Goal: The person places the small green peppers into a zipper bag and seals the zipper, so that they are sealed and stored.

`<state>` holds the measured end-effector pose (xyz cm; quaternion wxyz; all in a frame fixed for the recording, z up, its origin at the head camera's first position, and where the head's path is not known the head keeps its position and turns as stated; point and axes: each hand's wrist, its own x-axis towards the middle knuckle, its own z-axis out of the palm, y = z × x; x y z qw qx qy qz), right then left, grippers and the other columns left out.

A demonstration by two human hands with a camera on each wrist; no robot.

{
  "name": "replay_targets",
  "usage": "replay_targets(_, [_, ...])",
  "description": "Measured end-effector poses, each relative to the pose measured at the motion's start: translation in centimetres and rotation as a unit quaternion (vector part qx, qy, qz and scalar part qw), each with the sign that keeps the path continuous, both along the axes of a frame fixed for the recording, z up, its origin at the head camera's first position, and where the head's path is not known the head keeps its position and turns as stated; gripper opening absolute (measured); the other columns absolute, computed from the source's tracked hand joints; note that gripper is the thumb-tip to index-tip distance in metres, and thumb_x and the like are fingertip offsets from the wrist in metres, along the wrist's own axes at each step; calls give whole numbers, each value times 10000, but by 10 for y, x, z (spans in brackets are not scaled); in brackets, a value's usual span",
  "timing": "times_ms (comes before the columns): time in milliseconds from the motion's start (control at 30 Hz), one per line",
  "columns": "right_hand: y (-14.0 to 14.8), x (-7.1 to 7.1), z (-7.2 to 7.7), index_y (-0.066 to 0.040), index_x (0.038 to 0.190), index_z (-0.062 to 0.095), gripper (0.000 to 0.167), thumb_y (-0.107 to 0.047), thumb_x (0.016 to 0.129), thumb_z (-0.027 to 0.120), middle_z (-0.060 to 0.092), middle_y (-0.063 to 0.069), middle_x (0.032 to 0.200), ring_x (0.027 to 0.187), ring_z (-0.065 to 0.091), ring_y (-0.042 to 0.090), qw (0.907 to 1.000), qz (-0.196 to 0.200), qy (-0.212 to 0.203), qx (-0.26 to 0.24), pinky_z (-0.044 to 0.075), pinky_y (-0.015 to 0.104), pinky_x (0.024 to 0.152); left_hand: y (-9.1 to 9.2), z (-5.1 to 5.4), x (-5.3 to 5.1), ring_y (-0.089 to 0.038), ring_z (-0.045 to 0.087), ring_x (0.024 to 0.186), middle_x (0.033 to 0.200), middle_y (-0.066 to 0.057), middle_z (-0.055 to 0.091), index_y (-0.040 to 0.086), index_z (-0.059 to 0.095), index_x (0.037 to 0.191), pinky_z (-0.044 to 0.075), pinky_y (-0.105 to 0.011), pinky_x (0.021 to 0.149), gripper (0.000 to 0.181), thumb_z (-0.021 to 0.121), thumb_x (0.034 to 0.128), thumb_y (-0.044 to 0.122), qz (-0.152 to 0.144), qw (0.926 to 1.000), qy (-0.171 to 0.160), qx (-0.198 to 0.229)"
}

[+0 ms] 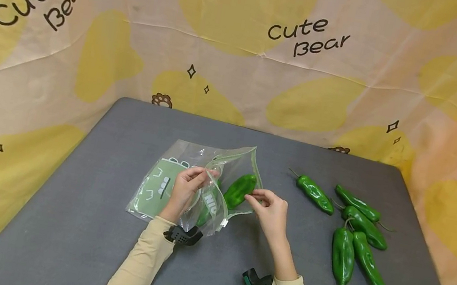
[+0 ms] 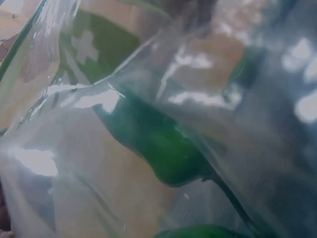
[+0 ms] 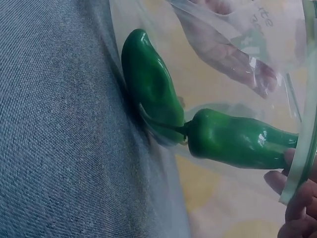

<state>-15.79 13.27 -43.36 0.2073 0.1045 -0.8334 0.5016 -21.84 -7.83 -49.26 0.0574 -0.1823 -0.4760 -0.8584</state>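
Note:
A clear zip bag with a green printed front stands partly open at the middle of the table. My left hand pinches the edge of its mouth. At the opening, my right hand pinches the tip of a green pepper, whose stem end points into the bag. Another green pepper lies inside, low against the plastic. In the right wrist view the fingers touch the tip beside the green zip strip. Through glossy plastic, the left wrist view shows a green pepper; the left hand is hard to make out there.
Several loose green peppers lie to the right on the grey table, among them one pepper nearest the bag and a pair closer to the front. A patterned cloth hangs around the back and sides.

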Motion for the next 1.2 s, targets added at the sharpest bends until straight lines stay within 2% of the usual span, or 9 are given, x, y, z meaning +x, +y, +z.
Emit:
replay_targets(300, [-3, 0, -1, -9, 904, 696, 132, -8, 774, 679, 671, 61, 764, 435, 553, 250, 9982, 586, -156, 10, 461, 200, 416, -1, -4, -2, -185, 628, 824, 929, -152, 654, 52, 672, 902, 508, -227, 662, 153, 536, 876, -13, 89, 9995, 274, 162])
replay_targets(567, [-1, 0, 1, -4, 959, 683, 211, 70, 763, 656, 643, 80, 703, 465, 474, 89, 9968, 628, 26, 495, 398, 205, 407, 0, -4, -2, -232, 618, 894, 946, -140, 652, 61, 670, 922, 516, -258, 723, 123, 561, 873, 28, 27, 9991, 317, 265])
replay_targets(733, [0, -2, 2, -38, 1022, 669, 346, 155, 763, 544, 658, 63, 963, 421, 285, 10, 9940, 903, 192, 594, 289, 201, 364, 1, -4, -2, -237, 618, 894, 931, -132, 657, 74, 674, 903, 516, -263, 726, 234, 491, 882, -70, 48, 9996, 131, 257])
replay_targets(800, [0, -2, 2, -52, 1057, 654, 397, 173, 775, 487, 588, 35, 1152, 412, 231, 5, 9920, 1077, 160, 639, 259, 195, 364, 1, -5, -3, -241, 619, 893, 928, -137, 657, 68, 675, 901, 516, -265, 728, 247, 482, 881, -85, 61, 9995, 123, 289])
replay_targets(933, [2, -3, 1, -66, 1167, 586, 471, 187, 814, 403, 481, 14, 1289, 439, 210, 39, 9837, 1540, -48, 927, 258, 213, 398, 2, -5, -3, -244, 618, 894, 928, -144, 655, 65, 678, 898, 513, -268, 736, 226, 496, 880, -68, 55, 9995, 75, 315])
replay_targets(1000, [3, -2, 1, -64, 1230, 530, 511, 191, 822, 358, 422, 17, 1341, 537, 395, 41, 9765, 1832, -187, 1122, 331, 226, 479, 2, 0, -1, -227, 619, 893, 927, -132, 657, 74, 680, 901, 511, -259, 739, 173, 533, 879, -14, 47, 9996, 108, 269])
replay_targets(1067, [3, -2, 1, -63, 1274, 482, 552, 201, 813, 329, 376, 27, 1375, 821, 542, 111, 9697, 2076, -304, 1248, 380, 262, 592, 2, 10, 4, -211, 619, 890, 925, -126, 658, 73, 679, 904, 510, -251, 737, 113, 575, 870, 46, 14, 9995, 140, 271])
replay_targets(1133, [4, -2, 2, -60, 1300, 445, 577, 207, 805, 318, 341, 33, 1397, 1083, 482, 164, 9648, 2238, -362, 1330, 384, 296, 677, 3, 17, 8, -186, 620, 885, 921, -104, 661, 81, 681, 908, 507, -239, 738, 90, 621, 851, 118, -27, 9994, 237, 247])
replay_targets(1200, [5, -3, 1, -57, 1307, 431, 585, 206, 798, 314, 325, 45, 1405, 1166, 416, 192, 9630, 2305, -357, 1347, 380, 309, 709, 3, 23, 11, -178, 620, 880, 917, -100, 661, 80, 681, 908, 507, -234, 733, 102, 633, 844, 142, -66, 9992, 301, 271])
